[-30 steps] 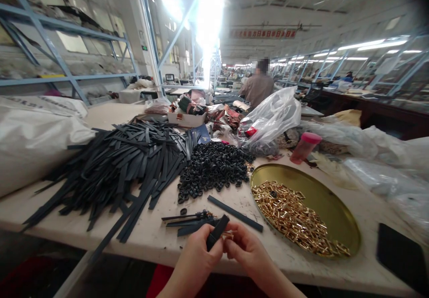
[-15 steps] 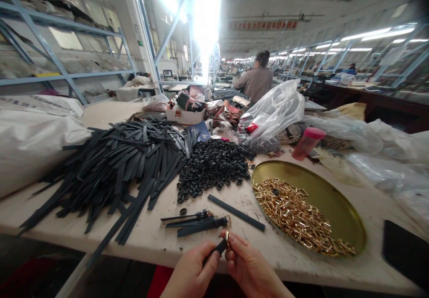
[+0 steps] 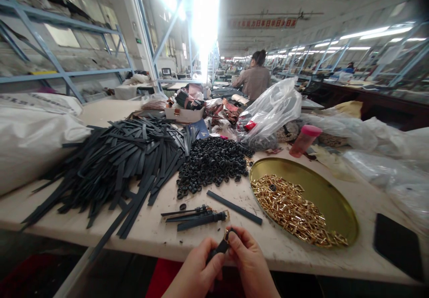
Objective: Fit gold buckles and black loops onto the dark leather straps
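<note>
My left hand (image 3: 203, 262) is closed around a short black strap (image 3: 220, 248) at the table's front edge. At the strap's far end sits a gold buckle (image 3: 226, 234). My right hand (image 3: 247, 254) pinches that end, where black material shows beside the buckle between thumb and fingers. Just beyond my hands lie several straps with buckles (image 3: 201, 222), side by side. One loose black strip (image 3: 234, 207) rests to their right. Farther back is a heap of small black loops (image 3: 214, 161).
A big pile of black strips (image 3: 124, 164) covers the left, some hanging over the edge. On the right stands a gold tray (image 3: 340, 199) with many gold buckles (image 3: 291, 208). A pink-lidded jar (image 3: 304, 141), plastic bags (image 3: 273, 110) and a dark flat object (image 3: 398, 244) surround it.
My right fingers have shifted from the buckle's side to the strap end, where black material now shows at the buckle. Both hands stay close together. The view has moved slightly.
</note>
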A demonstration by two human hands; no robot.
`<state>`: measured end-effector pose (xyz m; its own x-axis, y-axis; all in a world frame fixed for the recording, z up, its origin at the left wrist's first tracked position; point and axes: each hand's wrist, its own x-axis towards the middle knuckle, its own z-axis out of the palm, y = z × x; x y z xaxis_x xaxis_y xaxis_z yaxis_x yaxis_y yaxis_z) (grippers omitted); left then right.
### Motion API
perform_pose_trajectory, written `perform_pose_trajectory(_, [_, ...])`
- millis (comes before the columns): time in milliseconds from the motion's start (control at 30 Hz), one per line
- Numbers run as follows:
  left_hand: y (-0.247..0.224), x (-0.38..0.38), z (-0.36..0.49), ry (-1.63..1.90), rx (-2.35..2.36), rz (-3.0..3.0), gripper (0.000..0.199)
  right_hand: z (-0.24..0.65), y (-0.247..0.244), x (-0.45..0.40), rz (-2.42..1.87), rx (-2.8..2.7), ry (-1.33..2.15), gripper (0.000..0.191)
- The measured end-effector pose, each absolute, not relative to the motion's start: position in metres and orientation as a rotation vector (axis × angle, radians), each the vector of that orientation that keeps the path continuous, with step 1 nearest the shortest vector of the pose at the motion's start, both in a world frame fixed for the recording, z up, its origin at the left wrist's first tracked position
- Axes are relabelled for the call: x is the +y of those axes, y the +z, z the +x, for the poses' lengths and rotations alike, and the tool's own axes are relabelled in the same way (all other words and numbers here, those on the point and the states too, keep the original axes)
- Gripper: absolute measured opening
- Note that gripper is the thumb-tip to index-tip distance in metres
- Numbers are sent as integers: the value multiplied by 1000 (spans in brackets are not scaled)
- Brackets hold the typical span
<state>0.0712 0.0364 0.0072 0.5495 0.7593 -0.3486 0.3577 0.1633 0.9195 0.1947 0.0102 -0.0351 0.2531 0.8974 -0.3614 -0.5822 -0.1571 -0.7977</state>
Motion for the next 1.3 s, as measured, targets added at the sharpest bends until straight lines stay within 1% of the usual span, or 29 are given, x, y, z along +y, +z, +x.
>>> perform_pose_trajectory(167, [7,34,71,471,1034,1400,31,187,-30,2,-1092,-513,1391,29])
perform_pose_trajectory(333, [0,34,71,458,1014,1281,34,186,-31,-3,-1135,-558,1359,30])
perform_pose_trajectory(500, [0,34,76,461,995,1116,36,187,-28,-1,-1087,-564,1447,29])
perform_pose_trajectory(700, [7,37,76,456,993,1036,36,190,-27,1,-1213,-770,1282,29])
perform_pose_trajectory(867, [3,39,71,460,973,994,32,188,-32,0,-1246,-855,1289,27])
perform_pose_trajectory(933, [2,39,71,459,959,982,29,188,-30,-3,-1310,-951,1163,25])
perform_pose_trajectory(1033, [2,35,74,498,1002,1046,25,193,-24,-7,-1381,-1185,844,20])
perform_pose_trajectory(1067, [3,34,75,519,1045,1093,25,195,-21,-7,-1382,-1241,790,18])
perform_pose_trajectory(1100, [5,32,75,536,1089,1150,24,197,-19,-7,-1383,-1263,788,16])
perform_pose_trajectory(1167, [8,29,74,532,1138,1257,22,199,-18,-4,-1387,-1203,918,17])
perform_pose_trajectory(1300, [11,34,68,452,1138,1363,26,200,-27,4,-1292,-988,1239,27])
